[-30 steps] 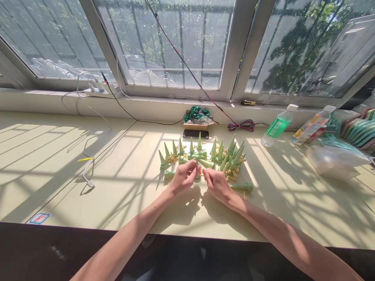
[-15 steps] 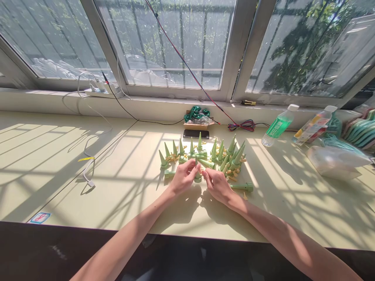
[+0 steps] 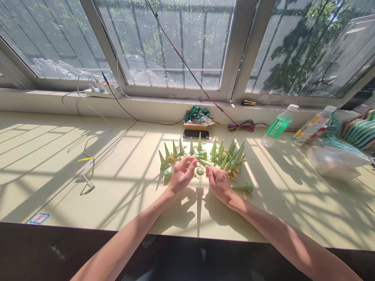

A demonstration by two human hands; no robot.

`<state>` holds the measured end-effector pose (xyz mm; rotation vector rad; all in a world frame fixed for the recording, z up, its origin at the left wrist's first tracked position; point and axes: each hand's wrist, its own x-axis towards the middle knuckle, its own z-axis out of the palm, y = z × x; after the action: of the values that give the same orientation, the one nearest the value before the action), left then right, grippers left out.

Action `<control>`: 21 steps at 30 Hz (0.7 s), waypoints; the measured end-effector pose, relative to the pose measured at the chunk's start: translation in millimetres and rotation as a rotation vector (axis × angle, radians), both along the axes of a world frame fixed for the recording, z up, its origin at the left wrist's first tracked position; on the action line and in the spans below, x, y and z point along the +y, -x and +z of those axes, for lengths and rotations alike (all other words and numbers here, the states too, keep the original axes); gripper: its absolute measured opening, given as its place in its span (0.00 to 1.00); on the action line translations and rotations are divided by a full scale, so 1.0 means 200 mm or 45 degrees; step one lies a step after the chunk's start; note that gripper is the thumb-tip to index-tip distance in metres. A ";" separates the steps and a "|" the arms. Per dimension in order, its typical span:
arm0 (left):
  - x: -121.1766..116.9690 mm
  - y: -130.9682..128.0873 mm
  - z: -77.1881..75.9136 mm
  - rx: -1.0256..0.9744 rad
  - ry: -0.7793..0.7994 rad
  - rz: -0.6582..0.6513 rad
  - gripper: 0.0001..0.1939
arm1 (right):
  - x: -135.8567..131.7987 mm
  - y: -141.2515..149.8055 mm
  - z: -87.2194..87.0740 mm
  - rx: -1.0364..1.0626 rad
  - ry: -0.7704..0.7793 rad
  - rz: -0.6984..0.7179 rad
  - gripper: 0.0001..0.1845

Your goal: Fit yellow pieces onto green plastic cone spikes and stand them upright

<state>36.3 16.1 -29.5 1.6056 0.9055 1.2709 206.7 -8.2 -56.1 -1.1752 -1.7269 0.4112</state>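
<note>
Between my hands is a green cone-shaped piece (image 3: 200, 170), seen nearly end-on as a small round shape, with a long tapering shadow below it on the table. Whether it touches the table I cannot tell. My left hand (image 3: 182, 173) is just left of it, thumb and fingers curled into a pinch; what they hold, if anything, is hidden. On the other side my right hand (image 3: 218, 181) is closed, fingertips pressed together, their contents too small to make out. Several upright green cones (image 3: 235, 158) stand behind the hands, with small yellow pieces (image 3: 172, 157) among them.
A green tube-like piece (image 3: 243, 187) lies right of my right hand. Behind the cones are a black phone (image 3: 196, 134) and a small box (image 3: 199, 125) holding green material. Bottles (image 3: 277, 127) and a plastic bag (image 3: 334, 162) stand to the right; a white cable (image 3: 88, 156) lies left.
My hands have moved slightly apart. The green cone held upright between them now shows as a round end, and its long shadow appears on the table.
</note>
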 end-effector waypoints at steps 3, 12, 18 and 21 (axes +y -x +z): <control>0.01 0.00 0.01 -0.009 0.133 -0.011 0.20 | -0.01 0.00 0.01 0.057 -0.111 0.012 0.23; -0.01 0.00 0.04 -0.056 0.417 -0.334 0.22 | -0.01 -0.01 0.01 0.074 -0.128 0.066 0.21; -0.01 0.01 0.00 0.056 0.192 -0.301 0.19 | -0.01 -0.01 0.00 0.074 -0.015 0.057 0.23; -0.01 0.02 -0.01 0.209 -0.051 -0.248 0.17 | -0.01 -0.02 -0.01 0.067 0.047 0.024 0.24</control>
<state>32.4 14.1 -32.5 1.8033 0.8047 1.0402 210.3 -10.9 -57.9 -1.1652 -1.6928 0.4829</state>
